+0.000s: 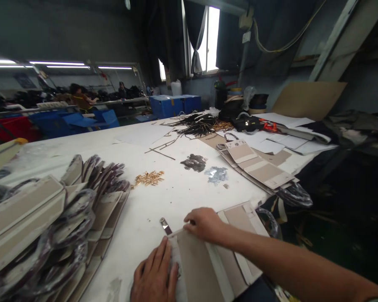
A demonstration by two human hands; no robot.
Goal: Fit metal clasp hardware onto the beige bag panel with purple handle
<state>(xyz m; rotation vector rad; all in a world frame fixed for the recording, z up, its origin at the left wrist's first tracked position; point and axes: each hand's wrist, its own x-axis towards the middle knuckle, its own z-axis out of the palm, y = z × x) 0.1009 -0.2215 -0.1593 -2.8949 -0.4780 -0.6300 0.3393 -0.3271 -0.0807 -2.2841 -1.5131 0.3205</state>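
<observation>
A beige bag panel point(197, 268) with pale strips lies before me at the table's front edge. My left hand point(156, 272) rests along the panel's left edge, its fingers stretched out flat and the thumb on the panel side. At the panel's far edge, my right hand point(204, 224) is closed, with thumb and forefinger curled together. Whatever those fingertips hold, if anything, is hidden. A small strap with a shiny metal clasp point(165, 225) sticks out past the panel's far left corner, close to the left fingertips. A wrapped handle point(271, 222) shows at the panel's right.
Beige bag pieces with wrapped handles point(96, 214) are heaped at left; more panels point(255, 163) lie at right. Small piles hold gold fittings point(149, 178), dark metal plates point(193, 162) and silver plates point(216, 175). Black strips point(198, 123) lie farther back. People work in the background.
</observation>
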